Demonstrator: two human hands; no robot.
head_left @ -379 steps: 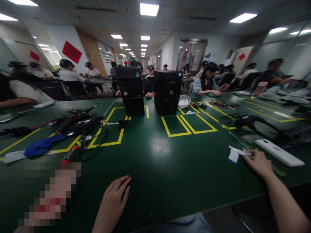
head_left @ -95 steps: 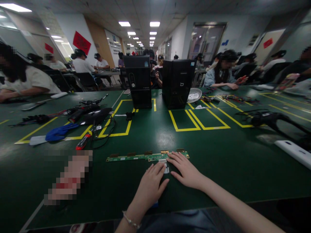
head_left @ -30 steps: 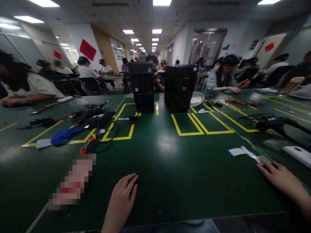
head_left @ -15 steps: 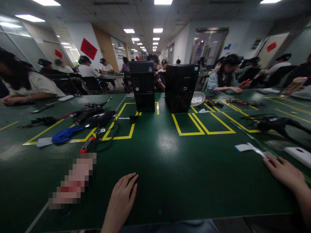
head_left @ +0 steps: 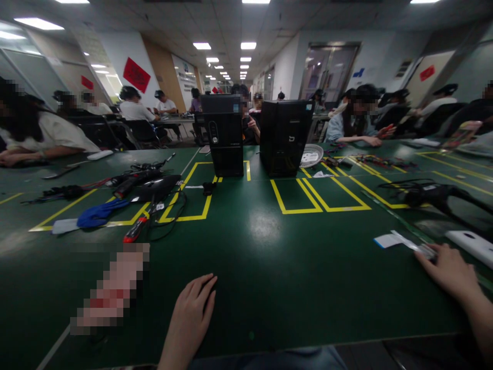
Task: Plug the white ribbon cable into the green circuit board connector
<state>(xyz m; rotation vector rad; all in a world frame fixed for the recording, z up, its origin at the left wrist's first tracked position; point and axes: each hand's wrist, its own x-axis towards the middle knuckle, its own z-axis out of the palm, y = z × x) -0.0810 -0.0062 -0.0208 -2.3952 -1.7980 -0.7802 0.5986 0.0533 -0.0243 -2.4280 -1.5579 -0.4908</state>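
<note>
My left hand [head_left: 190, 311] lies palm down on the green table [head_left: 292, 288], its fingers stretched out and nothing in them. At the right, my right hand [head_left: 452, 272] has its thumb and fingers closed round the near end of a flat white strip with a blue edge [head_left: 387, 240]. The gripped end looks crumpled and greyish, and is partly hidden by the fingers. Just beyond that hand rests a white, box-like device [head_left: 470, 246]. A red and black screwdriver-like tool [head_left: 134, 229] lies ahead of my left hand, farther left.
Two black computer towers [head_left: 227, 139] [head_left: 285, 139] stand at the table's middle. Black cables and a blue cloth-like thing [head_left: 100, 213] lie left; a black, cabled device [head_left: 435, 195] lies right. Yellow tape marks rectangles. Several people sit around tables beyond.
My right hand's fingers have drawn in from lying over the white strip to closing on its end. My left hand has stayed in place. The view has shifted slightly.
</note>
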